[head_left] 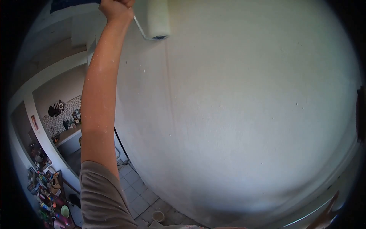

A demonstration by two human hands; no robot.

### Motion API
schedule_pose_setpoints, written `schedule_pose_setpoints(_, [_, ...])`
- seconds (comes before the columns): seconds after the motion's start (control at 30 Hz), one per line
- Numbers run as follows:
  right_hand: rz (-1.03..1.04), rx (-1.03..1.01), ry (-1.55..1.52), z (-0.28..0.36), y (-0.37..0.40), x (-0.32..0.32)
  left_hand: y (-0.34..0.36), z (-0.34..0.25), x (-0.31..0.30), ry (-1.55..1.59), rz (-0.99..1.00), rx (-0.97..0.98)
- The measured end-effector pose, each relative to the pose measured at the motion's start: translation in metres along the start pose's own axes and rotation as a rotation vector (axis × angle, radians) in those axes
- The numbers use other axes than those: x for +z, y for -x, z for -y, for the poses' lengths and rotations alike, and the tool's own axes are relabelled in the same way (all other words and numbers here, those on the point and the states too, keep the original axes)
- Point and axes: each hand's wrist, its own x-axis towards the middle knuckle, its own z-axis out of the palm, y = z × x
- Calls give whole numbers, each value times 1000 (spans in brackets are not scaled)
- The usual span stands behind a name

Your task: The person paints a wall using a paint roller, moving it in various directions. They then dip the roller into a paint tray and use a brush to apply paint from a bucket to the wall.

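from my distant seat i watched the pale wall (244, 99), marked by a faint brownish streak (169, 84). at its upper left was the paint roller (158, 18), its thick cover creamy white, its end blue, its bent wire whitish. the left hand (117, 9) gripped it; the dim right hand's (323, 216) hold i couldn't tell.

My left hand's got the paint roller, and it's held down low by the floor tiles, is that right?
Not quite: your left hand does have the paint roller, but the head view shows it raised high at the wall, not low by the floor tiles.
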Motion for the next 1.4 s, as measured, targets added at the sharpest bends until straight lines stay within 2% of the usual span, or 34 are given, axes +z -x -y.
schedule_pose_setpoints(0.03, [41, 57, 8, 5, 2, -4, 2, 3, -5, 0, -6, -8])
schedule_pose_setpoints(0.07, [379, -19, 416, -74, 35, 20, 6, 10, -6, -516, -225, 386])
schedule_pose_setpoints(0.1, [387, -20, 420, -78, 36, 21, 10, 15, -10, -1033, -441, 779])
schedule_pose_setpoints(0.17, [197, -326, 445, -70, 30, 21, 20, 17, -19, -1097, -434, 813])
schedule_pose_setpoints(0.2, [266, 253, 80, -59, 27, 24, 25, 18, -25, -1144, -465, 869])
schedule_pose_setpoints(0.23, [280, 234, 80, -50, 27, 19, 32, 17, -35, -1190, -503, 924])
schedule_pose_setpoints(0.3, [298, 205, 127, -34, 26, 13, 45, 5, -54, -1207, -584, 926])
schedule_pose_setpoints(0.43, [263, 307, 125, -10, 17, 9, 44, 45, -27, -1258, -648, 945])
schedule_pose_setpoints(0.5, [256, 390, 108, 0, 18, 8, 50, 53, -16, -1044, -723, 853])
schedule_pose_setpoints(0.57, [262, 431, 98, -3, 22, 13, 56, 76, -1, -1026, -676, 825])
schedule_pose_setpoints(0.67, [293, 324, 86, -35, 26, 15, 54, 96, 19, -1014, -587, 751])
schedule_pose_setpoints(0.73, [312, 35, 338, -44, 31, 14, 54, 102, 17, -1029, -553, 714])
schedule_pose_setpoints(0.77, [315, -113, 462, -47, 31, 16, 50, 105, 15, -1078, -559, 761])
schedule_pose_setpoints(0.83, [375, -130, 551, -59, 31, 24, 42, 107, 6, -1126, -559, 797])
schedule_pose_setpoints(0.9, [444, -150, 646, -67, 33, 25, 39, 109, -19, -1446, -558, 825])
schedule_pose_setpoints(0.93, [349, 0, 383, -64, 32, 26, 38, 102, -36, -1617, -561, 792])
schedule_pose_setpoints(0.97, [244, 148, 119, -63, 31, 27, 38, 98, -53, -1612, -563, 783])
schedule_pose_setpoints(1.03, [251, 148, 161, -65, 33, 27, 34, 95, -79, -2229, -548, 915])
schedule_pose_setpoints(1.1, [224, 266, 84, -12, 19, 7, 33, 90, -88, -2208, -592, 897])
schedule_pose_setpoints(1.13, [202, 404, 35, -3, 16, 4, 36, 88, -88, -2125, -571, 919])
schedule_pose_setpoints(1.2, [194, 396, 50, -9, 17, 6, 43, 93, -75, -2047, -555, 935])
schedule_pose_setpoints(1.27, [193, 358, 71, -18, 18, 10, 52, 102, -36, -1515, -599, 854])
schedule_pose_setpoints(1.3, [192, 343, 80, -22, 20, 12, 55, 98, -26, -1519, -599, 853])
schedule_pose_setpoints(1.37, [198, 334, 87, -25, 23, 15, 62, 94, 1, -1068, -392, 693])
schedule_pose_setpoints(1.4, [181, 243, 86, -28, 23, 15, 60, 104, 15, -902, -450, 690])
